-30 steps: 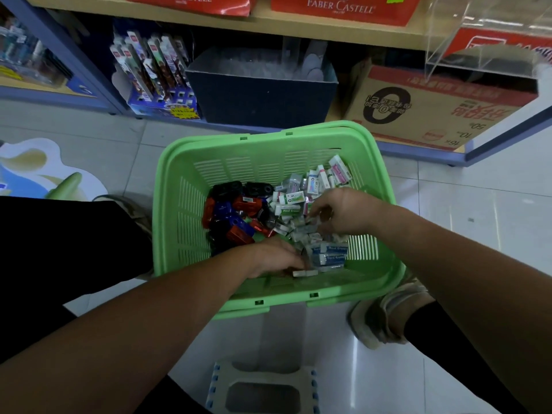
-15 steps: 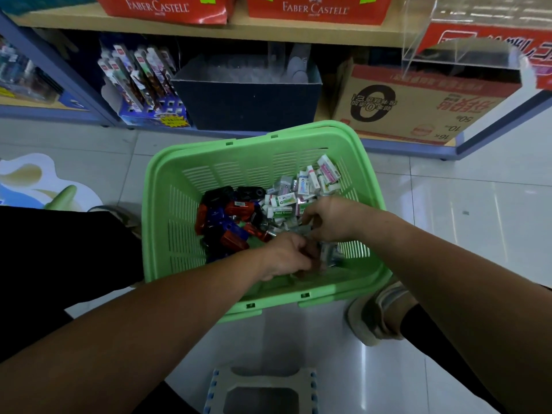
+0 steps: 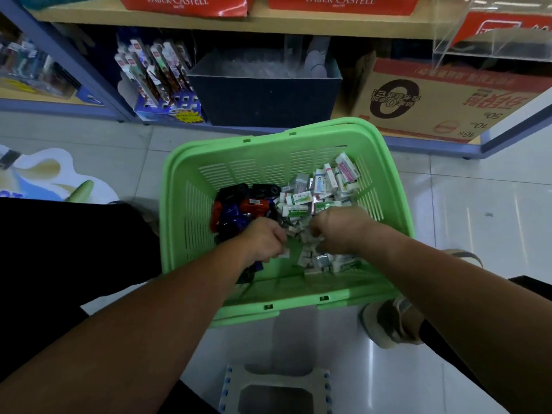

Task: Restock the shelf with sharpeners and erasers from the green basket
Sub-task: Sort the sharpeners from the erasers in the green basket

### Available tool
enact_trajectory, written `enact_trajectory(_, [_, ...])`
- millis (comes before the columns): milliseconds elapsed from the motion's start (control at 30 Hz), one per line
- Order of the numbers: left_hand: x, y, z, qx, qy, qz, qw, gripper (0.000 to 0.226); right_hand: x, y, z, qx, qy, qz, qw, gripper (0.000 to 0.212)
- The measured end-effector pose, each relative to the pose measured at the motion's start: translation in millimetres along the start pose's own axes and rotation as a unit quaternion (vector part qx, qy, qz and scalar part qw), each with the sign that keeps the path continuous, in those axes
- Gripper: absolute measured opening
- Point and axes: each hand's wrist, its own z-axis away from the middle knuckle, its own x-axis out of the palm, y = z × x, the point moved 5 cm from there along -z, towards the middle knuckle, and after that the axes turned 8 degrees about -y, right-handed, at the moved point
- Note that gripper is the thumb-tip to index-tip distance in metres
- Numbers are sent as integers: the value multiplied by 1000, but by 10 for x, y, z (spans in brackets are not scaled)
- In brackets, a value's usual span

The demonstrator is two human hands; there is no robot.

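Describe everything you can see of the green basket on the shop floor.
The green plastic basket is rectangular, with slotted walls and a thick rim. It stands on the pale tiled floor. Red, blue and black sharpeners lie at its left, white wrapped erasers at its right. The left hand and the right hand reach inside, fingers curled into the erasers.

Glossy white tiled floor [image 3: 466, 210] beneath wooden, blue-framed shelving [image 3: 298, 23].
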Motion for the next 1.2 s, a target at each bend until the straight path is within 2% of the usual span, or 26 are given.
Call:
enact_trajectory(100, [-323, -204, 22, -4, 49, -1, 999, 31, 76, -212, -176, -35, -28, -75, 996, 38])
enact_trajectory(167, [-430, -285, 48, 3, 46, -15, 999, 29, 145, -357, -327, -51, -34, -63, 996, 40])
enact_trajectory(267, [-505, -348, 55, 24, 51, -66, 996, 27, 214, -591, -531, -84, -2, 49, 995, 36])
enact_trajectory(367, [-524, -394, 54, 42, 69, -86, 993, 29, 276, -783, -639, -131, 29, 155, 979, 39])
enact_trajectory(567, [-500, -455, 35, 59, 65, -88, 992, 31, 546, -775, -851, -158, -16, 311, 937, 62])
enact_trajectory(667, [-496, -446, 36, 63, 59, -96, 992, 25, 599, -749, -821, -167, -20, 350, 922, 46])
enact_trajectory(733, [-489, -426, 52, 64, 53, -106, 991, 24, 627, -727, -790, -170, -17, 350, 921, 37])
enact_trajectory(933, [-469, -413, 92, 61, 42, -102, 992, 25, 640, -738, -791, -179, -18, 311, 933, 26])
enact_trajectory(1000, [-448, -412, 91, 61, 32, -101, 992, 24, 648, -697, -800, -198, -20, 225, 954, 28])
enact_trajectory(1067, [-443, -408, 81, 64, 28, -100, 993, 22, 645, -614, -785, -191, -38, 214, 957, 31])
enact_trajectory(1200, [-415, -379, 61, 65, 17, -71, 995, 19, 391, -521, -611, -138, -62, 67, 986, 24])
